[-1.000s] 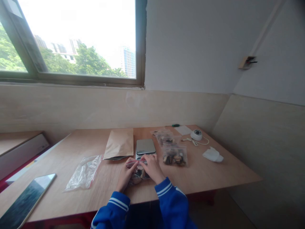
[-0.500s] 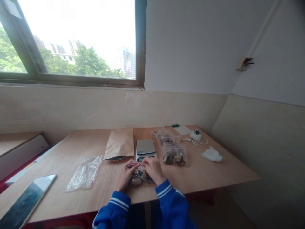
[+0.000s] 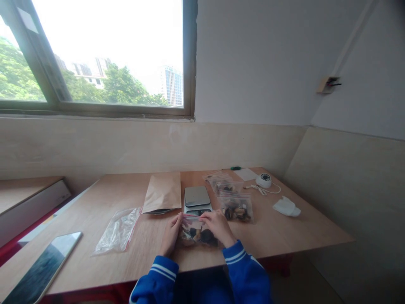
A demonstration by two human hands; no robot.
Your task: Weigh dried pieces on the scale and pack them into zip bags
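Near the table's front edge is a clear zip bag [image 3: 198, 237] holding dark and brown dried pieces, with a red strip along its top. My left hand [image 3: 171, 232] pinches the strip's left end. Further right on the same strip, my right hand [image 3: 218, 227] has its fingers closed on the bag's top edge. Just behind the bag stands a kitchen scale [image 3: 197, 197] with a bare metal plate; the bag and my right hand partly cover its front panel. Right of my right hand lie several similar filled zip bags [image 3: 238, 211], partly overlapping.
A brown paper pouch [image 3: 163, 191] lies left of the scale. An unfilled plastic bag [image 3: 117, 230] and a tablet-like device [image 3: 44, 266] are further left. At the right are a white round device [image 3: 263, 180] with a cable, crumpled white tissue [image 3: 286, 207] and a green-handled tool [image 3: 236, 168].
My right hand has slid right along the bag's top edge, away from my left hand, so more of the red strip and contents show. The whole view has shifted slightly.
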